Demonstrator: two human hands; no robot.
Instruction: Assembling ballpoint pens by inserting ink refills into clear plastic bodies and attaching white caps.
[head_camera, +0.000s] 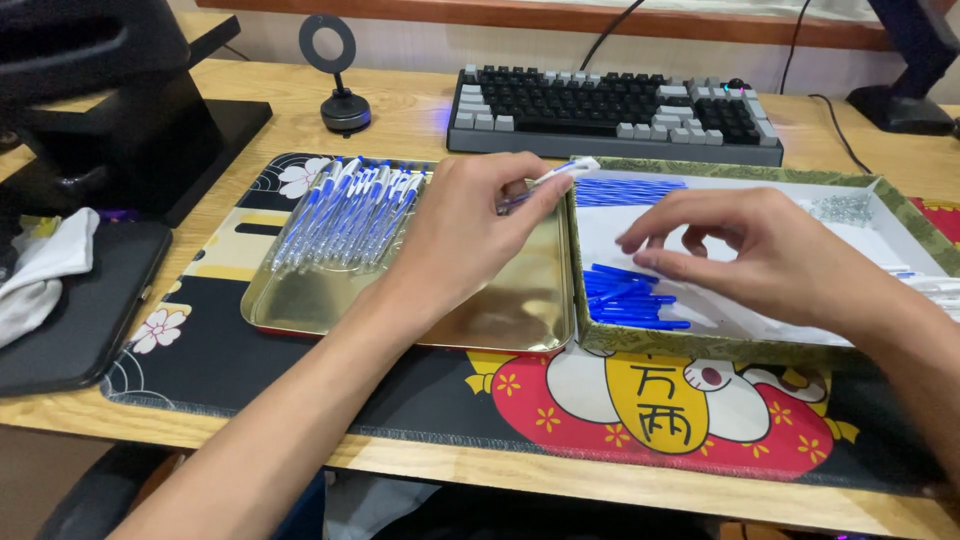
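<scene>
Grasping slim white-and-blue plastic pen (545, 181), left hand (462, 235) pinches barrel; right hand (745, 255) released, fingers spread over loose blue pen parts (625, 297) beneath. Risk: weak pinch, pen drops onto gold metal tray (510, 315) below.

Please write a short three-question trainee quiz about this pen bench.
1. True or false: the left hand holds a pen part over the metal tray.
2. Where do the finished pens lie: A) left of the tray, B) in the box, C) on the keyboard?
3. What colour are the short tubes near the right hand?

Key: 1 true; 2 A; 3 blue.
</scene>
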